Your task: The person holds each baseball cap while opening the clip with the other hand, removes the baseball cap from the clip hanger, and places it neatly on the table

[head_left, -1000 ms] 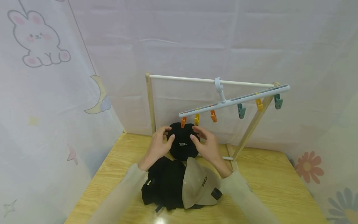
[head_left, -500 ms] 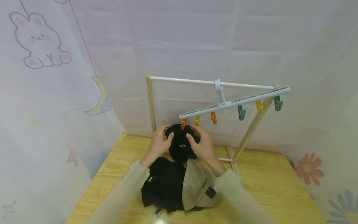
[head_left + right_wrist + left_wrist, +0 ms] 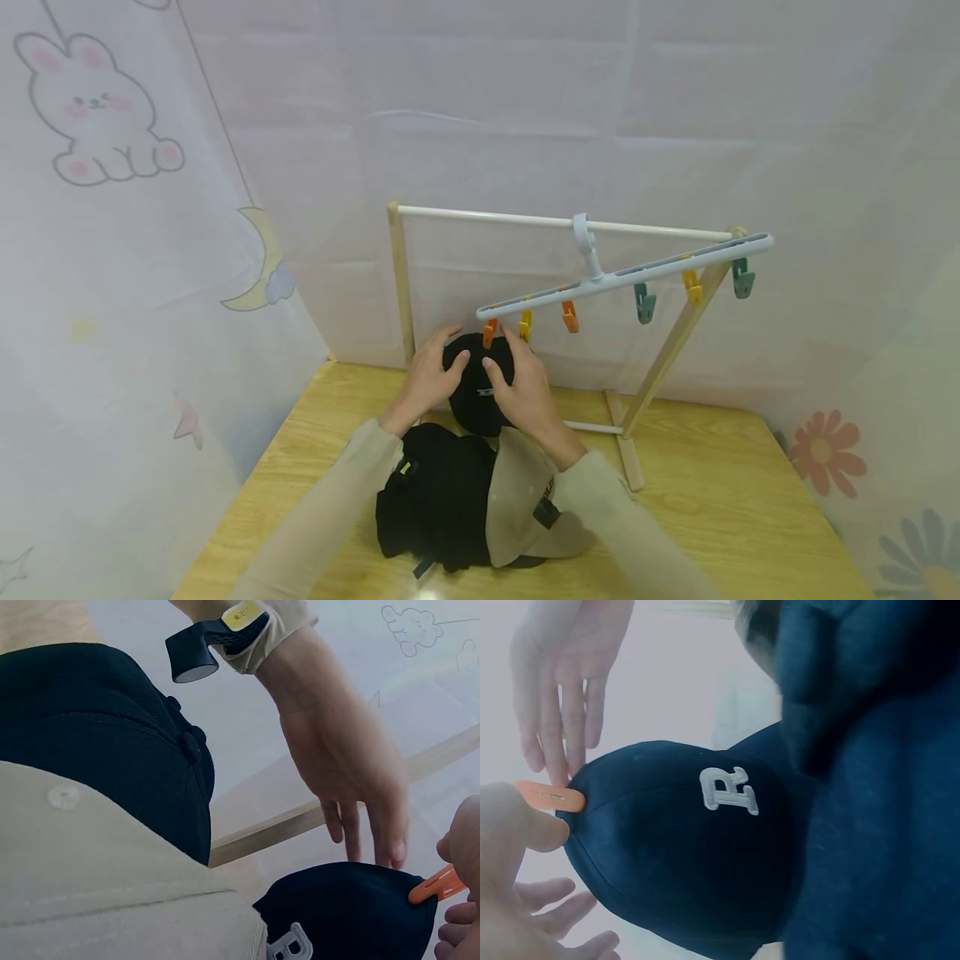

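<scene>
A black cap with a white letter on its front hangs from the leftmost orange clip, which bites the top of its crown. My left hand is at the cap's left side, fingers apart and thumb toward the front. On the right side is my right hand, thumb before the cap and forefinger up near the clip. In the left wrist view the left thumb is beside the orange clip, at the cap's edge; firm contact is unclear. Neither hand visibly grips anything.
A pale blue hanger with several coloured clips hangs slanted on the white rod of a wooden stand. In front, another black cap and a beige cap lie on the wooden table.
My right hand has moved left, closer to the hanging cap and the orange clip. My left hand has shifted only slightly. The cap stays hanging from its clip.
</scene>
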A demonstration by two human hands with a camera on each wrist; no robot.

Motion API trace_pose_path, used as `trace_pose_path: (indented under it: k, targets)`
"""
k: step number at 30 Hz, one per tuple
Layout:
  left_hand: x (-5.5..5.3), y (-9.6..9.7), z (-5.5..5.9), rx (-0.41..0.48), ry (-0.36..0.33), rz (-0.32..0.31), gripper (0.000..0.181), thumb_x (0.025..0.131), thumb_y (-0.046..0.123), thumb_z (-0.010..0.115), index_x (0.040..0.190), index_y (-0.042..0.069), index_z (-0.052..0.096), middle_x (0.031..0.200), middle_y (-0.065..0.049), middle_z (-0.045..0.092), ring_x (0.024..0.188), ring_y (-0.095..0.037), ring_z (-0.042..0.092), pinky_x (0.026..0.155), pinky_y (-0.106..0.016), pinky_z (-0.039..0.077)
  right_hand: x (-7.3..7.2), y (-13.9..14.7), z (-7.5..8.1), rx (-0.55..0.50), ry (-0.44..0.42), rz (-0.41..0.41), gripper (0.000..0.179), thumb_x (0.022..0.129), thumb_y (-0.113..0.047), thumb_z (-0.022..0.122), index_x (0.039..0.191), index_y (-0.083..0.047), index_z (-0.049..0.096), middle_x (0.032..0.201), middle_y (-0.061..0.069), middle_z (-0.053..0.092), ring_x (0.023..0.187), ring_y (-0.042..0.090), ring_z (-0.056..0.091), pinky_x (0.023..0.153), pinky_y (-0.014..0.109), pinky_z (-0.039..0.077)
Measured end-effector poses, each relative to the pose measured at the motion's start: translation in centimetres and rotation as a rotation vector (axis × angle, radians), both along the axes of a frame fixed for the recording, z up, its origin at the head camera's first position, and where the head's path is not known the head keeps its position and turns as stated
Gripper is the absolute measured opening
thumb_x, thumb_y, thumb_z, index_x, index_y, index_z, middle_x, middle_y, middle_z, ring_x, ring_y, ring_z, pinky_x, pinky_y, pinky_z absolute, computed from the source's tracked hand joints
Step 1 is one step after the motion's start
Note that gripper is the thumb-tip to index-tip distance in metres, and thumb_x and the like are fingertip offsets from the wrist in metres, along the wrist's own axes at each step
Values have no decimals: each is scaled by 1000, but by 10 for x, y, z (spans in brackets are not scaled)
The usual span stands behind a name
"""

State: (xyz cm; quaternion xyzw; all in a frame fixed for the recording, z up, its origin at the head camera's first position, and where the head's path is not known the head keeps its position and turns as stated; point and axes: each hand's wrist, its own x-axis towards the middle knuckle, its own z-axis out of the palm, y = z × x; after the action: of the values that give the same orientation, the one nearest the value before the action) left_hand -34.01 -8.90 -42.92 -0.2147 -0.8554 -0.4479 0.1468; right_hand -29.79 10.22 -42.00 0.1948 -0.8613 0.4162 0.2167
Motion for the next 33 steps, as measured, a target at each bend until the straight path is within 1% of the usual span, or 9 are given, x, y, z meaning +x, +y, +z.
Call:
trace_pose_path:
  k: [4, 8, 12, 15, 19, 24, 29, 31, 33]
  targets:
    - [-1, 1, 5, -25, -21, -32, 53, 109, 20, 60, 156, -2, 47, 159, -21, 52, 148, -41, 49, 121, -60, 40, -6, -5, -2, -24, -9, 3, 62, 112, -19, 58, 163, 6, 33, 166, 24, 42, 154, 41, 41, 124, 61, 36]
    - [-3, 3, 8, -56, -53, -59, 53, 111, 20, 56, 159, -1, 44, 160, -21, 50, 150, -41, 47, 122, -60, 39, -12, -10, -1, -50, 5, 16, 59, 113, -16, 55, 162, 8, 34, 165, 26, 43, 153, 42, 42, 124, 60, 36]
    - [-6, 6, 8, -91, -62, -76, 51, 113, 19, 52, 158, -2, 44, 160, -21, 50, 150, -41, 47, 122, -59, 39, -19, -14, -1, -83, 44, 1, 51, 112, -12, 54, 157, 8, 42, 156, 26, 53, 146, 43, 50, 121, 60, 41]
    - [-8, 8, 8, -91, -49, -87, 47, 112, 15, 52, 155, -3, 48, 158, -21, 53, 148, -41, 49, 122, -58, 40, -24, -17, -3, -102, 72, -35, 45, 111, -10, 55, 152, 7, 48, 147, 27, 60, 139, 43, 57, 117, 59, 45]
    - [-8, 9, 8, -91, -26, -89, 42, 111, 12, 52, 151, -3, 53, 153, -21, 57, 144, -40, 53, 120, -57, 42, -28, -21, -3, -141, 85, -58, 38, 111, -10, 55, 144, 9, 54, 131, 26, 67, 124, 41, 65, 109, 57, 51]
    - [-8, 10, 8, -110, 12, -93, 39, 111, 11, 53, 146, -4, 56, 147, -21, 61, 139, -39, 57, 117, -56, 45, -30, -24, 0, -183, 100, -65, 32, 112, -10, 54, 135, 12, 58, 116, 24, 70, 105, 38, 67, 96, 55, 55]
    - [-11, 10, 7, -116, 53, -103, 35, 109, 10, 57, 140, -5, 60, 140, -21, 65, 132, -39, 61, 114, -55, 48, -29, -26, 4, -212, 103, -59, 28, 112, -10, 54, 131, 10, 60, 103, 21, 70, 90, 34, 65, 83, 47, 55]
    - [-13, 10, 6, -117, 53, -104, 32, 109, 11, 58, 137, -3, 62, 137, -21, 67, 130, -38, 63, 113, -54, 49, -28, -26, 4, -218, 100, -59, 26, 112, -10, 54, 129, 8, 61, 99, 20, 69, 87, 32, 64, 79, 43, 54]
    - [-15, 9, 5, -105, 41, -109, 29, 109, 12, 59, 135, -1, 65, 135, -19, 69, 127, -37, 65, 111, -53, 51, -27, -26, 5, -223, 94, -62, 25, 112, -11, 54, 128, 7, 61, 97, 18, 69, 86, 29, 63, 78, 40, 53]
